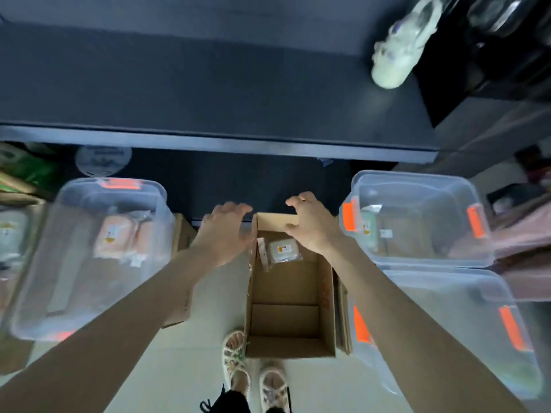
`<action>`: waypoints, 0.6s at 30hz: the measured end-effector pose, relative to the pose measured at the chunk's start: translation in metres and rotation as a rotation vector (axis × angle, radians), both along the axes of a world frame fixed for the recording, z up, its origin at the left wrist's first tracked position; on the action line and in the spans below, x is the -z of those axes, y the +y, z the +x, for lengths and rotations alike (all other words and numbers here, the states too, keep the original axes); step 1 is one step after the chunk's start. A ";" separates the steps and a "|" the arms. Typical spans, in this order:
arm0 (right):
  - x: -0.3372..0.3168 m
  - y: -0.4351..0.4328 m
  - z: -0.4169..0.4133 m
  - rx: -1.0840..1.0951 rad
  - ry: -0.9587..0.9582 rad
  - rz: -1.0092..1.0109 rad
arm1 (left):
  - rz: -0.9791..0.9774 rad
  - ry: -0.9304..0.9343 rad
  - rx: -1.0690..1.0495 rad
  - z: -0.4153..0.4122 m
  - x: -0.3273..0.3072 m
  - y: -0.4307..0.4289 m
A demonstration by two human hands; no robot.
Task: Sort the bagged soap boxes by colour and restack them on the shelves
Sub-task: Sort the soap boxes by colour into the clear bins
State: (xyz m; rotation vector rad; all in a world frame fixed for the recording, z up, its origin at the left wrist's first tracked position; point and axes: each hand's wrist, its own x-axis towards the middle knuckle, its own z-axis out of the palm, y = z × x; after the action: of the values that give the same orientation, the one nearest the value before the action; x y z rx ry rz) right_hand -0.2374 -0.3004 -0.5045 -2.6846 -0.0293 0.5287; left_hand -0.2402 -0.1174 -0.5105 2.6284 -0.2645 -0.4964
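Reaching over the cardboard carton (pixel 286 320), I have my left hand (pixel 226 225) and right hand (pixel 310 225) loosely spread, holding nothing. One pale bagged soap box (pixel 283 250) lies at the carton's far end, just under the right hand. Dim light could make me misjudge its colour and pick the wrong clear bin (pixel 417 177).

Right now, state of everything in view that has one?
cardboard box, open, upright on floor
bagged soap box, pale, lying inside cardboard box
left hand, empty, fingers loosely curled
right hand, empty, fingers loosely curled
left bin, holds pinkish bagged boxes
far right bin, holds a greenish bagged box
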 end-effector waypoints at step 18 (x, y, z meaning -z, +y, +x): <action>-0.361 0.122 -0.104 -0.334 -0.566 0.050 | 0.244 -0.719 -0.222 -0.161 -0.369 0.153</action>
State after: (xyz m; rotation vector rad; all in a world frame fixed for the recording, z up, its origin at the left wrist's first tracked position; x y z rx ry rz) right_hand -0.3416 -0.1781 -0.1438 -2.6993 -0.6452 -0.1560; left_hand -0.4016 0.0359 -0.1420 2.9287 -0.1287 0.5400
